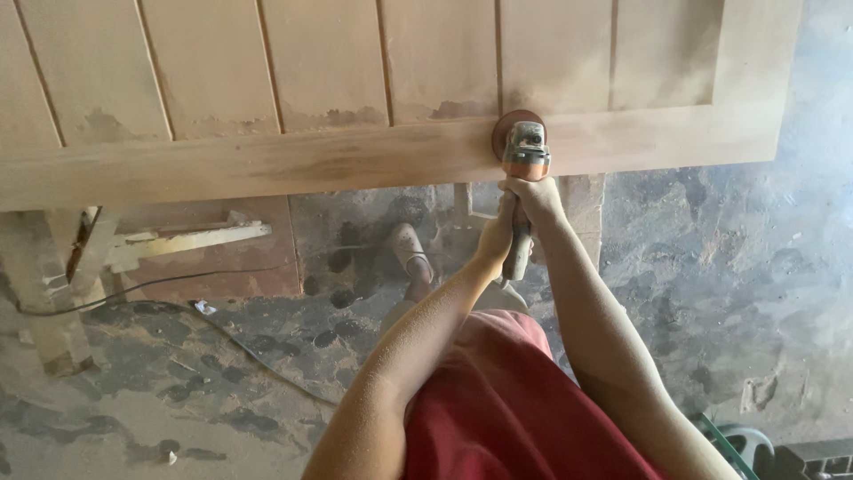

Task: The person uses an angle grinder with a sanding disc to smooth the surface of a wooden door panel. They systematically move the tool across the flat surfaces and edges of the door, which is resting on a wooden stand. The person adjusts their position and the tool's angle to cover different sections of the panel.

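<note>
Nearest the camera, red shorts and two dust-covered forearms reach forward. The left hand has its fingers clamped round the lower handle of an orange angle grinder; the right hand grips its body just above. Beyond, the grinder's disc touches the lower rail of a pale wooden door lying flat above the dusty floor

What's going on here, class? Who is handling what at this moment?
A person holds an orange angle grinder in both hands: the right hand nearer the head, the left hand lower on the handle. Its round sanding disc rests against the bottom rail of a pale wooden door, which lies flat. Dust coats the forearms. A black cable trails across the floor.
</note>
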